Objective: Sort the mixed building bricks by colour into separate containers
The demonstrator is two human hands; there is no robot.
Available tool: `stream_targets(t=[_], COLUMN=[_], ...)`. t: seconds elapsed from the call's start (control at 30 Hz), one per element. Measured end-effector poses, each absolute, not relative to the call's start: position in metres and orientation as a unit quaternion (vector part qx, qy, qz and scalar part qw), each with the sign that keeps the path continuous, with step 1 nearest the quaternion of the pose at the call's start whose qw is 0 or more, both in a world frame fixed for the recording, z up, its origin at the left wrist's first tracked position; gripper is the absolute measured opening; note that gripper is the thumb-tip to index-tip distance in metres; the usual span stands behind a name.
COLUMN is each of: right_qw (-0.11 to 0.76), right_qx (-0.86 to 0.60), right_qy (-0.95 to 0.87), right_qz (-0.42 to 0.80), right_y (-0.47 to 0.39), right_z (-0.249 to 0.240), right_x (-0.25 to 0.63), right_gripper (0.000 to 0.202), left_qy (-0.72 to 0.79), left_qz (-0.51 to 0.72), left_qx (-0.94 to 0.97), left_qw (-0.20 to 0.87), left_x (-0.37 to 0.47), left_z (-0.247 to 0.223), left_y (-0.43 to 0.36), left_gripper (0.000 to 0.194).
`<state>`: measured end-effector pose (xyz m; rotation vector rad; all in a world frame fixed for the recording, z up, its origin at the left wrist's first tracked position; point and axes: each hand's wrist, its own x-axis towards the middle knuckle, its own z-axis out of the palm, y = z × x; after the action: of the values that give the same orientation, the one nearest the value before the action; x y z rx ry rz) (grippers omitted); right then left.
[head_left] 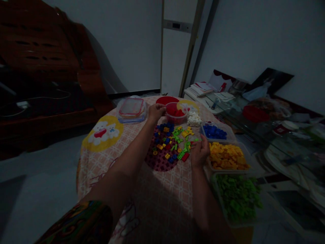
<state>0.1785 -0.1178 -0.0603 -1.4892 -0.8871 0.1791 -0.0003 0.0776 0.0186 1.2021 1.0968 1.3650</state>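
Observation:
My left hand [156,112] is at the left rim of a round clear tub [175,120] with red bricks [174,111] in it. Its fingertips are pressed together, and whatever may be between them is too small and dark to see. My right hand [200,152] is low over the right side of a loose pile of mixed toy bricks [175,139], its fingers curled. Something red shows by its fingertips, but I cannot tell whether it is held. Green bricks [181,155] and a red brick [185,157] lie just left of that hand.
White bricks [194,119] are heaped beside the round tub. Along the right edge stand boxes of blue bricks [214,132], yellow bricks [228,156] and green bricks [238,196]. Stacked lidded containers [131,107] sit at the back left. A cluttered glass table [236,113] adjoins on the right.

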Motion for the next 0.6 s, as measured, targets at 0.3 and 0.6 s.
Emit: stream_targets(t=[0.3, 0.6], right_qw=[0.531, 0.533], right_qx=[-0.577, -0.492], right_qy=[-0.606, -0.653], right_qz=[-0.132, -0.217], right_y=[-0.122, -0.142], right_z=[-0.051, -0.024], right_x=[0.153, 0.119], right_gripper=[0.031, 0.021], left_qy=[0.442, 0.147], left_qz=[0.459, 0.257], left_qx=[0.718, 0.915], left_qw=[0.279, 0.275], left_x=[0.017, 0.062], left_z=[0.011, -0.030], left_y=[0.045, -0.031], left_gripper=[0.022, 0.024])
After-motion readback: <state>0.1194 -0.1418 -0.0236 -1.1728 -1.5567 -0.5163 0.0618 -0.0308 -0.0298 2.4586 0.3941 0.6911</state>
